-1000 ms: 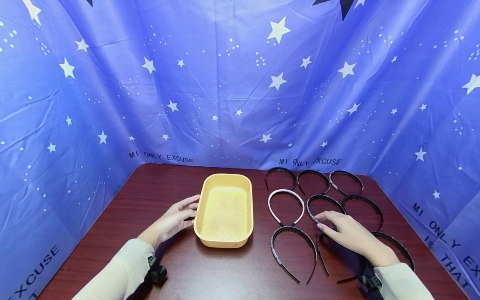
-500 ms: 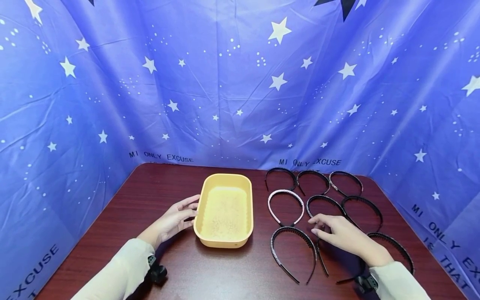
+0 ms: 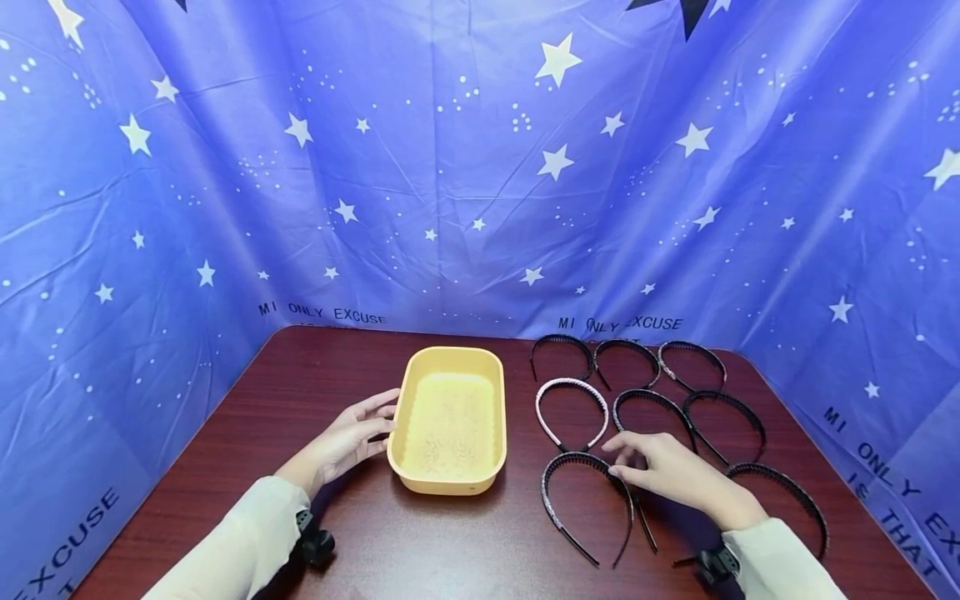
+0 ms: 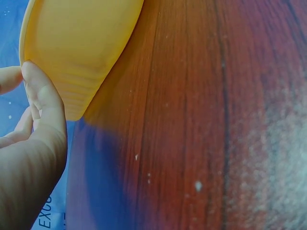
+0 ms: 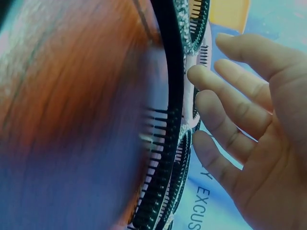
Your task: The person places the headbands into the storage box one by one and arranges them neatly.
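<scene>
My left hand (image 3: 345, 442) touches the left side of a yellow rectangular plastic tray (image 3: 450, 485), its fingertips at the rim. In the left wrist view, a fingertip lies against the tray's edge. Nothing lies inside the tray. My right hand (image 3: 671, 471) hovers over the headbands at the right, thumb and fingertips right by a black headband with a glittery band (image 3: 577, 457). Its fingers are apart and loosely bent, with nothing between them in the right wrist view. A toothed black headband (image 5: 175, 86) fills the near side of that view. Part of another headband is hidden under this hand.
Several more headbands lie in rows on the dark red wooden table (image 3: 330, 550), including a pink one (image 3: 572, 382) and a black one (image 3: 802, 487) at the front right. A blue star-printed curtain (image 3: 450, 167) stands behind the table and along both sides.
My right hand has moved left and slightly towards me, from the middle glittery headband to the front left one. My left hand and the tray have stayed in place.
</scene>
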{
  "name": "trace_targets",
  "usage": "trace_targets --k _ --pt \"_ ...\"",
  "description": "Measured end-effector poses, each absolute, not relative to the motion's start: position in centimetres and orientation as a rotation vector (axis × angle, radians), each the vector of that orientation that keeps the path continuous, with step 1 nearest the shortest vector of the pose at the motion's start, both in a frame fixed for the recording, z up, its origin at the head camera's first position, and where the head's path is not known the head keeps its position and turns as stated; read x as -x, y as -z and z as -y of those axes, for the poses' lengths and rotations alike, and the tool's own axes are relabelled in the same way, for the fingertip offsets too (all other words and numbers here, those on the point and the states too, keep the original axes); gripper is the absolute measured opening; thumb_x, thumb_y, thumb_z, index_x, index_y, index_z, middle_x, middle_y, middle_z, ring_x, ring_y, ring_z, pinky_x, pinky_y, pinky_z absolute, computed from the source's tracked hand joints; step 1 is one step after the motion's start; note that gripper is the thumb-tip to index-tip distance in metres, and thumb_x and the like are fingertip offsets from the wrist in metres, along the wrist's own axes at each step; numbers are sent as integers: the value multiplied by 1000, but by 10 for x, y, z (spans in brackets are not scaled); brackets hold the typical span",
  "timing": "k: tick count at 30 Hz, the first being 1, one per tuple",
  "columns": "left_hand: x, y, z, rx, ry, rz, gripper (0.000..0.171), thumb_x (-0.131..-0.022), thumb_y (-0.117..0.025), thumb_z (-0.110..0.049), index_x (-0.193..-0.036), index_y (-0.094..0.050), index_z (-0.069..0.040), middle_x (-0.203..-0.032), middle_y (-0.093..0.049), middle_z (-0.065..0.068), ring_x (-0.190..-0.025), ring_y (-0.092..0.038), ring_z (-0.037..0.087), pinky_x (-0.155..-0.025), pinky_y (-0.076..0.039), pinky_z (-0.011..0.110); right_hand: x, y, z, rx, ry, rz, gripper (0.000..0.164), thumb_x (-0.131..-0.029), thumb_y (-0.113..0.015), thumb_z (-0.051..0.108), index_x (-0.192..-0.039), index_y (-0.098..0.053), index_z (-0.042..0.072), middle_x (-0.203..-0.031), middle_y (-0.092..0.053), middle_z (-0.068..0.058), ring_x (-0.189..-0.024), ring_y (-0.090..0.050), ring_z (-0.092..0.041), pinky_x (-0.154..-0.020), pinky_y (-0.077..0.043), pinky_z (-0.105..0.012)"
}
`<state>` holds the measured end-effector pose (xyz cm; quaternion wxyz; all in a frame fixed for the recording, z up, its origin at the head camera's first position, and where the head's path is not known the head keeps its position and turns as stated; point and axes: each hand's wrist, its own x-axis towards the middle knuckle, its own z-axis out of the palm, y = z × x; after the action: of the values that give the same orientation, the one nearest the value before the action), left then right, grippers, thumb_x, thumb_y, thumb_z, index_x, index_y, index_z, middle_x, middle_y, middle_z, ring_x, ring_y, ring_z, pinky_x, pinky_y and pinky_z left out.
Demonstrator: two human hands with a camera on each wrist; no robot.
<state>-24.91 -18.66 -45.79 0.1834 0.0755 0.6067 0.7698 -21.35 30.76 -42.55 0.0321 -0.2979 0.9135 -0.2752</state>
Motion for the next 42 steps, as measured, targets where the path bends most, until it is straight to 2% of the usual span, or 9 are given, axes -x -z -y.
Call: trace_targets --k 18,26,42 --pt "250 458 188 -197 -2182 -1705 68 -97 -53 4 -158 -25 -3 -148 -36 29 -105 -61 19 -89 -54 34 218 432 -297 901 790 -2826 24 -92 -74 21 -113 -69 12 -81 -64 19 -70 -56 0 -63 -47 -24" --pt "248 458 187 -189 -2184 -1704 67 -96 -54 4 -157 -26 -3 -147 -37 28 -105 -61 19 -89 -54 35 219 434 -293 898 788 -2840 24 -89 -77 17 -111 -70 12 -77 -60 17 -64 -51 0 -58 -44 -23" --pt "249 457 186 -202 -2163 -1722 67 -97 -53 4 -157 -25 -3 -147 -37 30 -108 -60 21 -89 -54 34 220 433 -294 896 824 -2848 16 -88 -75 13 -104 -72 13 -76 -61 17 -65 -52 0 -58 -44 -22"
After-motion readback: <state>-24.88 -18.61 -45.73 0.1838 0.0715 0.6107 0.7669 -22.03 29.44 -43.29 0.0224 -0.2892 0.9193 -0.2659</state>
